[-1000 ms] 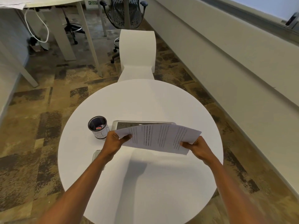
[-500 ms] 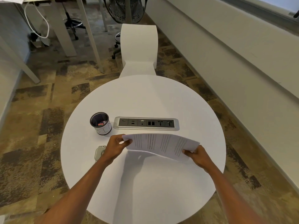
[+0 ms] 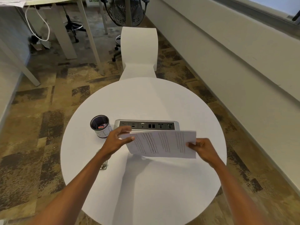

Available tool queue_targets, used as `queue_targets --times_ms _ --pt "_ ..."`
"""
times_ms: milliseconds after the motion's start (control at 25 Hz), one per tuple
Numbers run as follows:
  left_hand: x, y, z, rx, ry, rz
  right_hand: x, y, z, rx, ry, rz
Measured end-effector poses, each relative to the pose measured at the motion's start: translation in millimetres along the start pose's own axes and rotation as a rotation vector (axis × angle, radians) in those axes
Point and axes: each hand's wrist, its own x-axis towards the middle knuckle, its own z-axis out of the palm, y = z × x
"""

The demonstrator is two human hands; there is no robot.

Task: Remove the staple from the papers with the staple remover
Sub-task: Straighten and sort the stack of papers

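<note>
Both my hands hold a set of printed papers above the round white table. My left hand pinches their left edge between thumb and fingers. My right hand grips the right edge. The sheets tilt, the near edge lower. The staple is too small to make out. A small silvery tool, perhaps the staple remover, lies on the table under my left forearm, mostly hidden.
A dark mesh cup with a small red item inside stands left of a silver power socket strip set in the table. A white chair stands behind the table. A wall runs along the right.
The papers have been turned and tilted, their right end raised. My left hand has shifted its pinch on the left edge. The camera has tilted slightly.
</note>
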Motion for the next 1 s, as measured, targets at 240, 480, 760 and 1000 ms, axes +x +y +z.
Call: queue_targets --times_ms 240,480,760,1000 --pt "8 35 14 0.157 -0.007 0.154 9 -101 -35 -0.31 -0.059 -0.234" --pt "6 60 52 0.101 -0.204 0.209 9 -163 -19 -0.59 -0.197 -0.397" --pt "4 49 53 -0.173 -0.112 0.157 20 -150 -27 -0.504 -0.06 -0.323" --pt "7 43 51 -0.263 -0.016 0.117 14 -72 -5 0.282 -0.216 -0.058"
